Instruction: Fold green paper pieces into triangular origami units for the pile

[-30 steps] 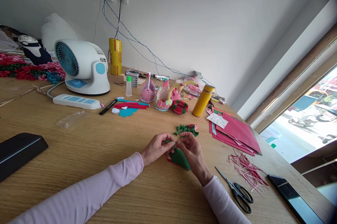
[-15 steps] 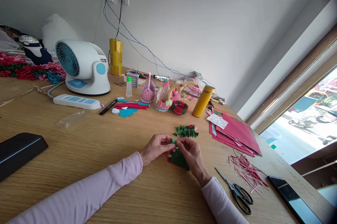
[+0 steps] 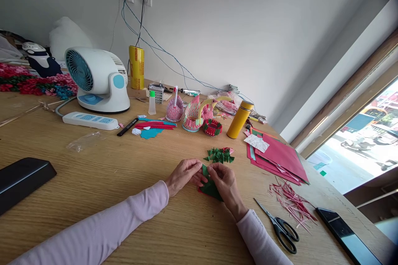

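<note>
Between my hands is a small piece of green paper (image 3: 205,170), folded as far as its visible part shows. My right hand (image 3: 226,180) pinches it from the right with thumb and forefinger. My left hand (image 3: 185,173) has thumb and forefinger pressed together at its left edge, the other fingers loosely extended below. Under the hands lies a stack of dark green paper pieces (image 3: 212,190) with a red edge showing, partly covered by my right hand. Just beyond is a pile of folded green paper triangles (image 3: 219,155), with some pink among them.
Scissors (image 3: 278,225) lie right of my right forearm, near pink paper strips (image 3: 294,203) and a phone (image 3: 346,236). Red paper sheets (image 3: 280,155) are stacked farther back. A yellow flask (image 3: 240,120), folded-paper swans (image 3: 194,115) and a white fan (image 3: 99,78) stand behind.
My left thumb and forefinger have shifted slightly left and up along the small green paper, exposing more of it. My right hand stays nearly in place, still pinching it.
</note>
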Available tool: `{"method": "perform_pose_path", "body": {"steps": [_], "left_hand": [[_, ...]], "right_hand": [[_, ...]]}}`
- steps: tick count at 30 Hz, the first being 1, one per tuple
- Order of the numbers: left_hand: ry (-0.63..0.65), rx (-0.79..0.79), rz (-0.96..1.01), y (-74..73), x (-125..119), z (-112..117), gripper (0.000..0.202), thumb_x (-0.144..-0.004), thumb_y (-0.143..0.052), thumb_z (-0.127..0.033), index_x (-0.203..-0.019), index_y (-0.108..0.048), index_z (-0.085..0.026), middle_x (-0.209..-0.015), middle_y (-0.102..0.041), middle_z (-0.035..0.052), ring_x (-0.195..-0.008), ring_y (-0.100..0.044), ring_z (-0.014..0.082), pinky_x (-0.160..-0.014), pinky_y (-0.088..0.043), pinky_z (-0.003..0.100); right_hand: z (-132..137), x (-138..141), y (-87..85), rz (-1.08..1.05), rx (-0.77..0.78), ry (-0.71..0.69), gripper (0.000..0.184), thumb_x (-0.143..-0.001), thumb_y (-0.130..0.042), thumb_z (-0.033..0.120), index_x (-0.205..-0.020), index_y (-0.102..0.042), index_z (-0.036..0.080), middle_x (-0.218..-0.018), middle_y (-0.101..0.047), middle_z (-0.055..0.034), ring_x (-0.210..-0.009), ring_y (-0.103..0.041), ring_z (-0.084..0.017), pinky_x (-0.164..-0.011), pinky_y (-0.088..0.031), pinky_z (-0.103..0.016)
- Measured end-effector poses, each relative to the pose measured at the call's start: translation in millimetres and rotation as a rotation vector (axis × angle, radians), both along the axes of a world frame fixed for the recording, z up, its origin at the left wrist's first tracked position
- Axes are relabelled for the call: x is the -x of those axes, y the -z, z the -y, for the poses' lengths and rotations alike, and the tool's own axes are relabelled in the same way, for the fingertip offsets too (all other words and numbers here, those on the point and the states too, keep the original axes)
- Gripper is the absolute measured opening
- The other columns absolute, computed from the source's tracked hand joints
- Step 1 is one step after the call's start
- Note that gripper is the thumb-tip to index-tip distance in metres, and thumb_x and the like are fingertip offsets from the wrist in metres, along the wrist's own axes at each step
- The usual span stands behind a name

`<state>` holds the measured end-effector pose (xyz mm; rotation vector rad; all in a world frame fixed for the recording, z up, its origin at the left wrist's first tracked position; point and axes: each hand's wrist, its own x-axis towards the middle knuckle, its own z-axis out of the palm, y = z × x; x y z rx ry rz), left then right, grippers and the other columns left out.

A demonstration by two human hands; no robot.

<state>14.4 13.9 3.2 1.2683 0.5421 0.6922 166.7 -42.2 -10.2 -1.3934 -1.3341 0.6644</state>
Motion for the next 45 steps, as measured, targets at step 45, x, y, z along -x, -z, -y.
{"method": "perform_pose_path", "body": {"steps": [45], "left_hand": [[-0.238, -0.375, -0.194, 5.1, -4.3, 3.2, 0.029, -0.072, -0.064, -0.033, -0.092, -0.057, -0.014, -0.076, -0.062, 0.0035, -0.069, -0.063, 0.0162, -0.049, -0.054, 0.023]], "right_hand": [[0.7, -0.7, -1.7, -0.157, 0.079, -0.051, 0.037, -0.076, -0.062, 0.050, -0.080, -0.067, 0.013, -0.063, -0.068, -0.0054, -0.055, -0.065, -0.019, -0.044, -0.045, -0.022]]}}
